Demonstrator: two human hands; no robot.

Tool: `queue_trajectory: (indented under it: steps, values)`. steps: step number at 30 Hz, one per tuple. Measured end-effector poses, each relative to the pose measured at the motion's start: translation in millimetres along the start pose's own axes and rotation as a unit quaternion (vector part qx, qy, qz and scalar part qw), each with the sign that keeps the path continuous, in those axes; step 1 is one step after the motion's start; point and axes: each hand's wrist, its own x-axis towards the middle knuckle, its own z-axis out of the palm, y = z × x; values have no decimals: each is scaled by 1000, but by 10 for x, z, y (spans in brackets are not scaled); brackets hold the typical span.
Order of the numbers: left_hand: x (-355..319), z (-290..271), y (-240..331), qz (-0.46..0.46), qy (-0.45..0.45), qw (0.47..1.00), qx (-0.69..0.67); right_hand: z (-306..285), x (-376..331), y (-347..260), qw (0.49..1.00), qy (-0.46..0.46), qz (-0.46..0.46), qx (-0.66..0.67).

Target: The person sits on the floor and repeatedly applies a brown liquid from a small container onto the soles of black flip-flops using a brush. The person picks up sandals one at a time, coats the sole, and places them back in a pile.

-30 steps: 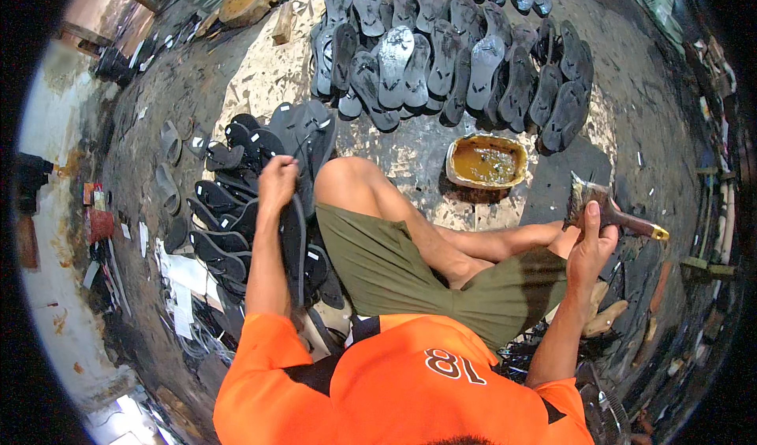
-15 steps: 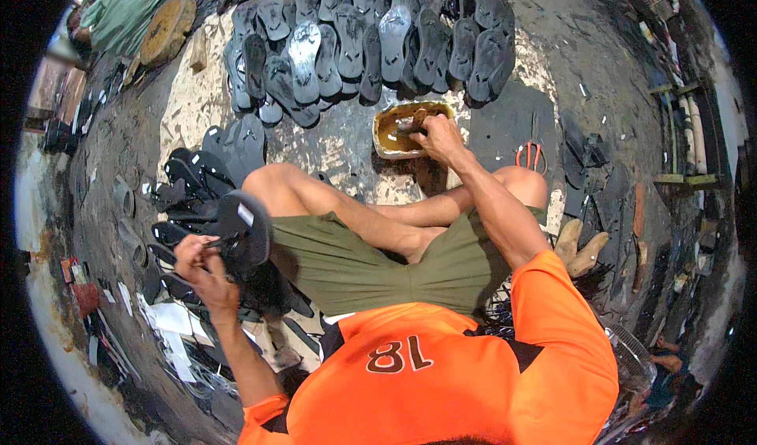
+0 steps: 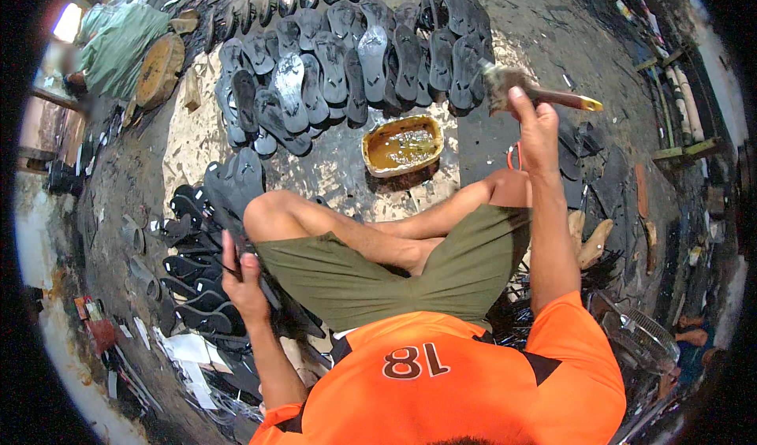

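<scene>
My right hand (image 3: 538,130) is closed round a flat brush (image 3: 561,98) with a dark handle and pale, wet-looking bristles. It is raised to the right of a shallow tub (image 3: 369,161) of brown, glue-like liquid. On the left, beside my knee, my left hand (image 3: 247,291) pinches a black flip-flop (image 3: 277,295), seen nearly edge-on and partly hidden by the hand. Several black flip-flops (image 3: 197,287) lie stacked just left of that hand. Rows of dark flip-flops (image 3: 331,67) are spread on the floor beyond the tub.
Orange-handled scissors (image 3: 512,157) lie beyond my right knee. Wooden foot-shaped forms (image 3: 595,244) rest at the right, near a wire fan guard (image 3: 650,338). A round wooden block (image 3: 160,70) stands far left by a green cloth (image 3: 124,43). White sheets (image 3: 189,350) lie at lower left.
My right hand has lifted the brush out of the tub and moved right. My left hand has shifted slightly right, turning the flip-flop from face-up to nearly edge-on.
</scene>
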Motion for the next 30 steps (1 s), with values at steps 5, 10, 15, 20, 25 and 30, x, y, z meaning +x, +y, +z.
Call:
queue_trajectory:
  steps: [5,10,15,20,25,30]
  values:
    - [291,579,554,-142,-104,897,-405,940,-569,-649,980,-24,39,196]
    - [-26,1131,711,-214,-220,739,-600,1827,-1066,-288,946,-173,-274,5]
    - [-75,1221,683,-206,-193,762,-582,1382,-1460,-344,939,-305,-154,44]
    - [-232,1174,599,-161,-286,782,-530,1380,-723,-664,982,-175,-62,-28]
    - [-196,1224,878,-173,-214,802,-530,1453,-1183,-410,980,-125,-116,103]
    - [-233,1144,507,-176,-225,783,-553,1293,-776,-624,973,-173,-140,58]
